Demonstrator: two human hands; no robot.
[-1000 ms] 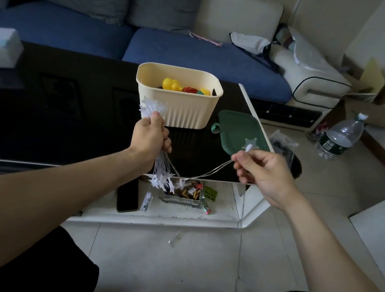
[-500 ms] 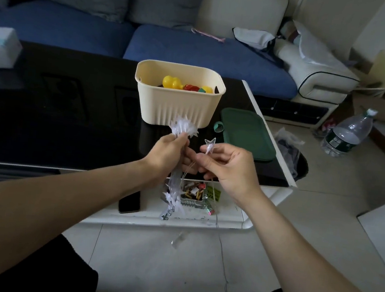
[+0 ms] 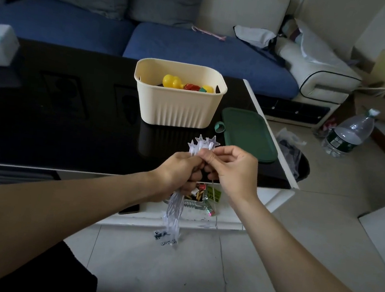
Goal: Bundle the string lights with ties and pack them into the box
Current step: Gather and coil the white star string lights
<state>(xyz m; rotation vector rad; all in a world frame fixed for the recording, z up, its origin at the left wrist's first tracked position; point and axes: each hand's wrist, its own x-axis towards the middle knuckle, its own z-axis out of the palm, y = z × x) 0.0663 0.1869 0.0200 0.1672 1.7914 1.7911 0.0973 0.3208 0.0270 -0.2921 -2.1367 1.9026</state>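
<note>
Gripping the string lights (image 3: pixel 202 144), the left hand (image 3: pixel 179 170) and right hand (image 3: pixel 231 169) pinch stars above curled fingers (image 3: pixel 209 158).

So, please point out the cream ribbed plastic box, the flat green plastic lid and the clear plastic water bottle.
Cream ribbed plastic box (image 3: pixel 177 109): head view, front ribbed wall.
Flat green plastic lid (image 3: pixel 247 133): head view, middle of its top.
Clear plastic water bottle (image 3: pixel 349 135): head view, body above the label.

I see a cream box (image 3: pixel 178 101) with vertical ribbing, yellow and red toys inside, and a dark green lid (image 3: pixel 247 133) on the glossy black table (image 3: pixel 59 113). The string lights (image 3: pixel 202 144) are translucent white stars; the sofa (image 3: pixel 197 48) is blue.
</note>
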